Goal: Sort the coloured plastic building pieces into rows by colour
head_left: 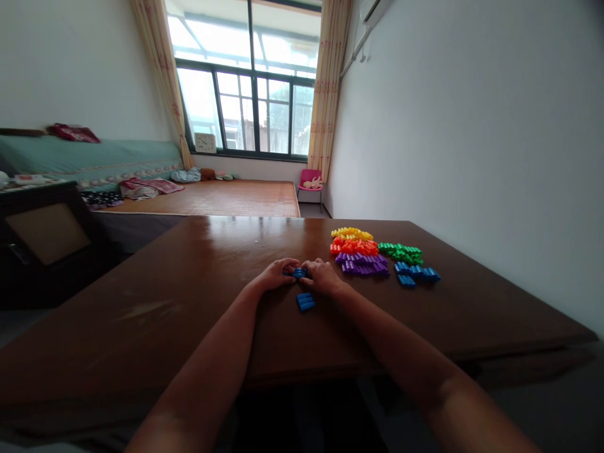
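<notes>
My left hand (279,274) and my right hand (321,275) meet over the brown table, their fingers closed on the two sides of some small blue pieces (299,273). Just below my hands, nearer the table's front edge, a small group of blue pieces (306,302) lies side by side. To the right of my right hand are sorted piles: purple pieces (363,264), orange-red pieces (353,246), yellow pieces (352,233), green pieces (401,253) and more blue pieces (418,273). The exact shape of the held pieces is partly hidden by my fingers.
The glossy brown table (189,283) reaches from left to right in front of me. Beyond it stand a bed (226,196) with cloths on it, a pink chair (310,179) and a window. A dark cabinet (47,233) is at the left, a white wall at the right.
</notes>
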{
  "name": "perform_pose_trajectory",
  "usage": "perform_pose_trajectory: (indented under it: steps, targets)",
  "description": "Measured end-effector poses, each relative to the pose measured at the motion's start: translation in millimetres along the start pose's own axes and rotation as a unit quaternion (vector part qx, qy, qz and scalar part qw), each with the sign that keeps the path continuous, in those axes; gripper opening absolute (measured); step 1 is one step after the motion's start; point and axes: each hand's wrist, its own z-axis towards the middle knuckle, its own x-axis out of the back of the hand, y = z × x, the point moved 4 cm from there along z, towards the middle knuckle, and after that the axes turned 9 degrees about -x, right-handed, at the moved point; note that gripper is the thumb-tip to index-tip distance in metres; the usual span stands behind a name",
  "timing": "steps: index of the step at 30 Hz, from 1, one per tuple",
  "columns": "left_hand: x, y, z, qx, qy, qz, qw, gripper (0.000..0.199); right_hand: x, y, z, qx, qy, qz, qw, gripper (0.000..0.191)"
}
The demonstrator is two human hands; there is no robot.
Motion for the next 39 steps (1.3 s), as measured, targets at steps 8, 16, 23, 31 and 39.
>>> perform_pose_trajectory:
  steps: [8, 16, 23, 31, 39]
  targets:
    - [8.9, 2.7, 0.8, 0.02, 0.06, 0.033, 0.997, 0.054, 35.6, 98.3, -64.4, -0.091, 0.135, 0.113, 0.98, 0.037]
    - [7.6, 3.1, 3.3, 0.034, 0.055, 0.047, 0.997, 0.061, 45.4, 276.6, -187.6, -0.404, 0.228, 0.011, 0.886, 0.038]
    - [11.8, 11.0, 2.3, 0.045, 0.066, 0.061, 0.995, 0.063, 53.8, 279.6, -185.9, -0.481, 0.196, 0.01, 0.854, 0.052]
    - [7.8, 24.1, 0.9, 0.019, 0.047, 0.116, 0.992, 0.05, 37.5, 135.7, -111.9, -0.094, 0.159, 0.181, 0.966, 0.027]
    - [6.3, 16.0, 0.0, -0.005, 0.044, 0.122, 0.992, 0.05, 2.6, -16.9, -72.2, -0.007, 0.009, 0.098, 0.995, 0.047]
